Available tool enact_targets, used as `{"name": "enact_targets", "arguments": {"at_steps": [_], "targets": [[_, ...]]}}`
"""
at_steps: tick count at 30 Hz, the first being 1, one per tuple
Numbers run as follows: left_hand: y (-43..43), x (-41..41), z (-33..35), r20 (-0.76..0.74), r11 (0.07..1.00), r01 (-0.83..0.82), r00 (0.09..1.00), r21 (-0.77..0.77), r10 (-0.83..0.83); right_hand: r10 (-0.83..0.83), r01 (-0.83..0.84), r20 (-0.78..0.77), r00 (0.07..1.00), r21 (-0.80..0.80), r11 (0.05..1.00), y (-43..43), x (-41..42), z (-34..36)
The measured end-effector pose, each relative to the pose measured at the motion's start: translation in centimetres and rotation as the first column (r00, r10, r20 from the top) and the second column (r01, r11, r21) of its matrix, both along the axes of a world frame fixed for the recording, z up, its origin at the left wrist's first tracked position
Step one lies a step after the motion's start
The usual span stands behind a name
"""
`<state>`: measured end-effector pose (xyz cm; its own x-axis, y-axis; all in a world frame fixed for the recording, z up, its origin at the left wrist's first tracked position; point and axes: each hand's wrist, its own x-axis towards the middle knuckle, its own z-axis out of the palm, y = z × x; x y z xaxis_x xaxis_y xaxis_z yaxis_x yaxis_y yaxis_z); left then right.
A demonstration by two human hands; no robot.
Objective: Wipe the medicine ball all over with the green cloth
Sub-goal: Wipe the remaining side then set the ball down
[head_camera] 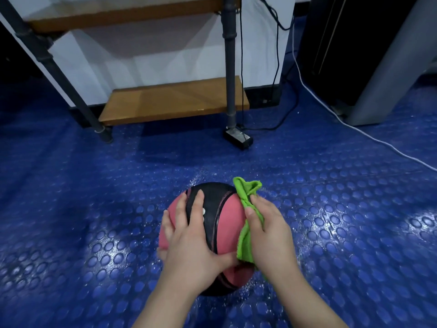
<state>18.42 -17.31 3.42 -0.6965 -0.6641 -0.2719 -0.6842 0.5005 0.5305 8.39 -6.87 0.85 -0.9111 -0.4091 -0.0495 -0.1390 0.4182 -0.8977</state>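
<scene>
A pink and black medicine ball [227, 223] sits on the blue studded floor at the lower middle of the head view. My left hand [189, 242] lies spread over its top and left side, fingers straight, thumb reaching toward the cloth. The green cloth [247, 209] is bunched against the ball's right side, one end sticking up past the ball. My right hand [269, 230] presses the cloth onto the ball, with thumb and fingers curled on the fabric. The underside of the ball is hidden.
A shelf unit with wooden boards [172, 100] and dark metal posts [230, 67] stands just beyond the ball. A black power adapter [238, 137] and black cables lie by its right post. A white cable [354, 131] runs across the floor at right, beside a grey cabinet [383, 79].
</scene>
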Motion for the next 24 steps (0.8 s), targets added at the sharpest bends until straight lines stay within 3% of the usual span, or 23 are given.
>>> {"name": "enact_targets", "arguments": {"at_steps": [4, 14, 17, 20, 22, 24], "targets": [[1.2, -0.2, 0.1, 0.013, 0.999, -0.037, 0.999, -0.015, 0.037, -0.033, 0.033, -0.024, 0.999, -0.014, 0.999, -1.7, -1.4, -1.3], [2.7, -0.6, 0.3, 0.095, 0.999, -0.053, 0.994, -0.005, 0.053, -0.028, 0.01, 0.468, 0.883, 0.04, 0.999, -3.6, -8.5, -3.1], [1.9, 0.3, 0.7, 0.119, 0.999, -0.004, 0.993, 0.054, -0.003, 0.005, -0.03, 0.342, 0.94, 0.068, 0.997, -4.1, -9.8, -1.9], [1.0, 1.1, 1.3, 0.18, 0.999, 0.044, 0.983, 0.002, -0.044, 0.135, -0.134, 0.061, 0.989, -0.02, 0.991, -5.9, -10.6, 1.5], [0.5, 1.5, 1.1, 0.201, 0.999, 0.048, 0.979, -0.024, -0.042, 0.365, -0.364, -0.062, 0.929, 0.026, 0.931, -8.0, -10.1, 3.6], [0.2, 2.0, 0.4, 0.136, 1.0, 0.02, 0.99, 0.01, -0.022, 0.642, -0.622, -0.08, 0.763, 0.18, 0.762, -10.3, -8.7, 4.6]]}}
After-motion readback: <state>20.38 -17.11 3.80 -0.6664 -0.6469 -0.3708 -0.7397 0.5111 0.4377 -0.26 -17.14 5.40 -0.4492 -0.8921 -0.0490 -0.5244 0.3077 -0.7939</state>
